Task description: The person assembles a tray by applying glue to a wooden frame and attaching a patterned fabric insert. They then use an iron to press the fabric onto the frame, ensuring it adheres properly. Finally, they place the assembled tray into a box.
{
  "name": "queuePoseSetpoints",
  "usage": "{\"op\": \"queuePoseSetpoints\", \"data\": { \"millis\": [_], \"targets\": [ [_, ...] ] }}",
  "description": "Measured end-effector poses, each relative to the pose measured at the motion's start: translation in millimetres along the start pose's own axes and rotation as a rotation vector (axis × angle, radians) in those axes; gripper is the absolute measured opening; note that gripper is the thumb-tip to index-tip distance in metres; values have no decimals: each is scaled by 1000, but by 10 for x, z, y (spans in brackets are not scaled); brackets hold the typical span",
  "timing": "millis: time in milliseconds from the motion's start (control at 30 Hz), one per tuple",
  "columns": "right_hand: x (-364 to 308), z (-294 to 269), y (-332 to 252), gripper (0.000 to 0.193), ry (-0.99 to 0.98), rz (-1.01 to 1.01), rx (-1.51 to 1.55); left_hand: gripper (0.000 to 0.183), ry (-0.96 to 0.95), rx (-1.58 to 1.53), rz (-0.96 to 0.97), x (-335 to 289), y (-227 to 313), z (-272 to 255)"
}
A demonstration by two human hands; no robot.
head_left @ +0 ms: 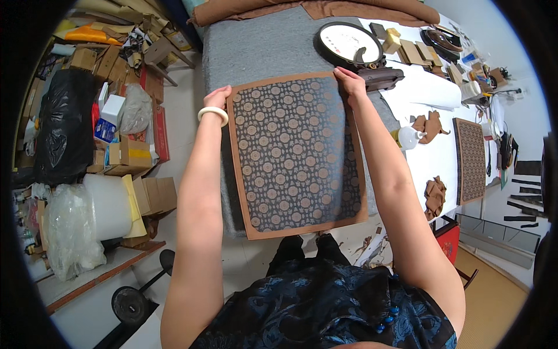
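Note:
A rectangular panel (290, 157) with a dark floral medallion pattern and a brown border stretches out in front of me, over the near end of a grey-covered table (256, 43). My left hand (218, 98) grips its far left corner, wrist in a white bangle (213, 115). At the far right corner, my right hand (352, 85) pinches the brown edge. Both hands are closed on the panel, with the fingers beneath it partly hidden. A sheen runs down the panel's right side. Close beyond my right hand lies a dark brown, handled object (381, 78) whose kind is unclear.
A round white-faced object with a dark rim (347, 43) and a brown fabric roll (372, 10) lie at the back. On the white table to the right are a squeeze bottle (409, 137), brown scraps (435, 196) and a similar patterned panel (469, 160). Boxes (127, 156) crowd the left.

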State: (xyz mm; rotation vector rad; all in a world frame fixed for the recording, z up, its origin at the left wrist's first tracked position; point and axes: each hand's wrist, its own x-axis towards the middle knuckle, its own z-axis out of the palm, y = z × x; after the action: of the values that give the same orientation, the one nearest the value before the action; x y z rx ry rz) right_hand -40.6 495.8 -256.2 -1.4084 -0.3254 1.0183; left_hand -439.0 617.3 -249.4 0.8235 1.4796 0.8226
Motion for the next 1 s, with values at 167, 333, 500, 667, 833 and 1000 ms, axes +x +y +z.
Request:
{"op": "queuePoseSetpoints", "data": {
  "millis": [167,333,500,667,833,1000],
  "targets": [
    [-36,-71,-50,28,29,-16,32,27,-2,-44,14,-18,-31,152],
    [-20,116,-14,25,27,15,-35,27,56,10,55,28,-108,-59],
    [518,-268,113,36,-28,92,-126,55,-156,37,62,-270,-201,81],
    [-672,-579,175,100,-147,-74,-295,93,-310,288,-1,-1767,-551,-834],
    [-2687,-1669,348,56,-219,136,-566,106,-394,412,-318,-3271,-1470,-1309],
    [-3323,-2146,535,75,-266,270,-485,61,-541,361,-299,-3404,-1628,-1336]
  ]
}}
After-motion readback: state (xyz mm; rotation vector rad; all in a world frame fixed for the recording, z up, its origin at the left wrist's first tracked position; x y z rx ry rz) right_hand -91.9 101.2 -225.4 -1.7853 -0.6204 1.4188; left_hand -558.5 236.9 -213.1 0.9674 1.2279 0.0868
